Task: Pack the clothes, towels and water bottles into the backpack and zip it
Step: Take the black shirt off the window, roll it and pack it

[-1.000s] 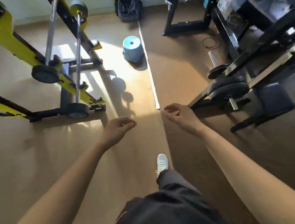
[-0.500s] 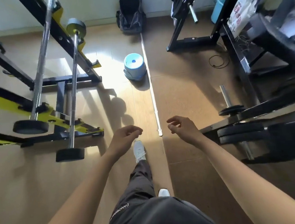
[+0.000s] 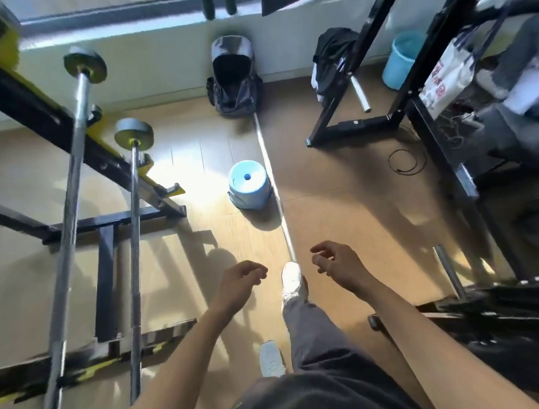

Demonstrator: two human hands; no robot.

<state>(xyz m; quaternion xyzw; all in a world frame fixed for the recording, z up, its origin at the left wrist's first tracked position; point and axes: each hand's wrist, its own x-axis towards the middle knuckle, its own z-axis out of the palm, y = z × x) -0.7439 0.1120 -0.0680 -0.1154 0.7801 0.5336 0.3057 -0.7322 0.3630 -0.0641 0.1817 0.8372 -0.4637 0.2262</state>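
A grey and black backpack (image 3: 234, 78) stands open on the floor against the far wall, under the window. Dark clothes (image 3: 330, 57) hang over the black rack at the right of it. My left hand (image 3: 239, 284) and my right hand (image 3: 337, 266) hang in front of me at waist height, fingers loosely curled, holding nothing. Both are far from the backpack. No towels or water bottles can be made out.
A light blue stool (image 3: 249, 188) stands on the floor between me and the backpack. Barbells on a yellow and black rack (image 3: 98, 172) fill the left. Black gym frames (image 3: 415, 102), a blue bucket (image 3: 403, 59) and a white bag (image 3: 448, 80) stand at the right.
I have walked forward along the floor strip; the stool and backpack are nearer and the window has come into view. Both hands stay empty in front of me.
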